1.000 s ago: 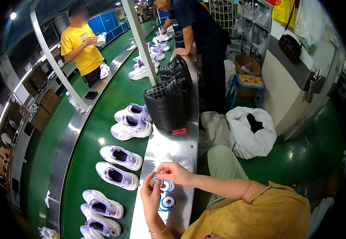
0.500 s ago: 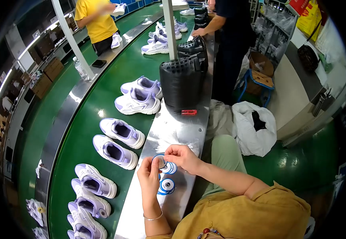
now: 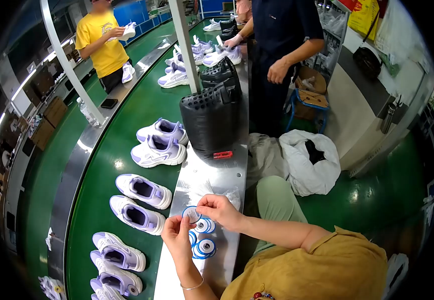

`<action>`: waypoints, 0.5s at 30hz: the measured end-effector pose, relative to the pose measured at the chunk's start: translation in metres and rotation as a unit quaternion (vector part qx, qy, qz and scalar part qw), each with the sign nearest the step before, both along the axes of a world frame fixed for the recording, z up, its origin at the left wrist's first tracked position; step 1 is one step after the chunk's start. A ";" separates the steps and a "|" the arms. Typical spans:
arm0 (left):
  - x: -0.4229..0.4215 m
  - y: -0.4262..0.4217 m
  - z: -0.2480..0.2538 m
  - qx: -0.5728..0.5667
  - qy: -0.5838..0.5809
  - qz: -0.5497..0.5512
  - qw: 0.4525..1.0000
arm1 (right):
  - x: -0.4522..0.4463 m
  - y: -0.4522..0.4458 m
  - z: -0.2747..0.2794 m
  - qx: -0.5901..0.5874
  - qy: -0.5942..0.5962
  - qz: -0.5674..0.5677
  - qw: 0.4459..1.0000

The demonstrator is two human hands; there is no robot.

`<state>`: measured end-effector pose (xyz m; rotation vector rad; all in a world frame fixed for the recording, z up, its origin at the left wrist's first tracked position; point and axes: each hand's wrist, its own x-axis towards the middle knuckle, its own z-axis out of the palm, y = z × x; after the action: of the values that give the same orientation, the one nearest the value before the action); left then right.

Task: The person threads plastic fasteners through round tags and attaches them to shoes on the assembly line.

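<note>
A round white tag with a blue rim [image 3: 192, 214] is pinched between my two hands above the metal ledge. My left hand [image 3: 178, 237] grips its lower left edge with thumb and fingers. On the opposite edge, the fingertips of my right hand [image 3: 221, 212] are closed. Just below lie more round blue-rimmed tags [image 3: 206, 247] in small overlapping piles. A bunch of thin clear plastic strands [image 3: 197, 191] rests on the ledge beyond my hands. White and lilac sneakers [image 3: 138, 215] stand in pairs to the left on the green belt.
A black perforated container [image 3: 209, 122] and a red cutter-like tool [image 3: 223, 155] occupy the ledge ahead, beside a white post [image 3: 183, 45]. A white sack [image 3: 311, 162] stands on the floor at right. Co-workers in yellow [image 3: 97, 40] and dark clothes [image 3: 282, 30] stand farther off.
The view has shifted, and the ledge and nearby shoes appear lower. The held tag now shows more of its face. The dark-clothed co-worker's gloved hand is now at a sneaker.
</note>
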<state>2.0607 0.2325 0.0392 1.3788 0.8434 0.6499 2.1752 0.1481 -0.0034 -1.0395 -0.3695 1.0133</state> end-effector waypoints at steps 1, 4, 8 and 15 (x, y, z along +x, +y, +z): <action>0.000 0.000 -0.003 -0.004 -0.006 -0.007 1.000 | 0.001 -0.001 0.000 0.001 0.000 -0.003 1.000; 0.001 -0.001 -0.004 -0.016 -0.008 -0.020 1.000 | 0.002 -0.003 0.002 -0.008 0.005 -0.009 1.000; 0.003 -0.003 0.000 -0.031 -0.002 -0.026 0.999 | 0.002 -0.004 0.004 0.003 0.007 -0.016 1.000; 0.003 -0.002 0.000 -0.026 -0.016 -0.017 0.999 | 0.004 -0.006 0.010 -0.004 0.002 -0.013 1.000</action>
<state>2.0641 0.2302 0.0392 1.3304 0.8052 0.6178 2.1788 0.1420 0.0066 -1.0480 -0.3487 0.9940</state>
